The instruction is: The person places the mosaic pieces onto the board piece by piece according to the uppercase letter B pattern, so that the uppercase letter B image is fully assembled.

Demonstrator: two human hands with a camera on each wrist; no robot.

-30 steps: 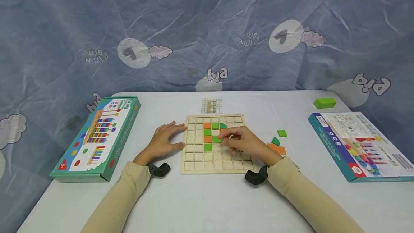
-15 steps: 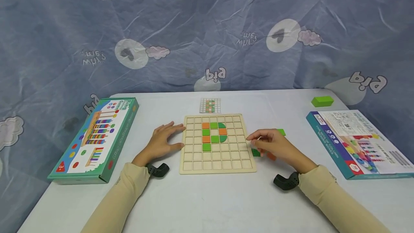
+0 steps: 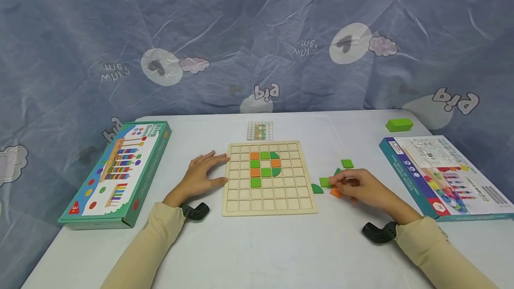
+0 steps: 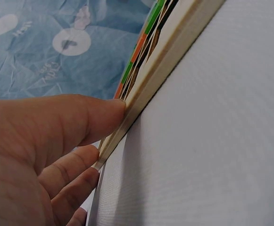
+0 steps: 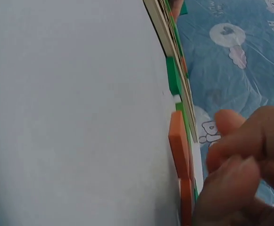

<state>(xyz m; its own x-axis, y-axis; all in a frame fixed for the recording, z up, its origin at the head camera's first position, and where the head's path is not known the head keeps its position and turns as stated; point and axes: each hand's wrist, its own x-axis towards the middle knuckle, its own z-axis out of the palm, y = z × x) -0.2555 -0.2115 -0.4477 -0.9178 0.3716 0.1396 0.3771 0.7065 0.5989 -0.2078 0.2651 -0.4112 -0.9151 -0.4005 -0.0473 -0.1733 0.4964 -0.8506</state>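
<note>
A wooden grid board (image 3: 242, 194) lies mid-table, with orange, light green and dark green tiles set in its cells. My left hand (image 3: 202, 175) touches the board's left edge with thumb and fingertips extended; in the left wrist view the thumb presses that edge. To the right of the board, my right hand (image 3: 363, 188) hovers at the loose tiles, fingers loosely bent. Its fingertips are close to a green square tile (image 3: 325, 182) and an orange tile (image 3: 336, 192); the right wrist view shows no tile between them. A dark green quarter-circle tile (image 3: 317, 189) lies beside the board.
A small printed pattern card (image 3: 260, 131) lies behind the board. Another green square tile (image 3: 347, 163) is behind the right hand. Boxes stand at left (image 3: 116, 173) and right (image 3: 449, 177), with a green block (image 3: 399, 125) at the back right.
My right hand has moved right, off the board to the loose tiles, uncovering an orange tile and a dark green quarter-circle tile in the grid. My left hand stays at the board's edge.
</note>
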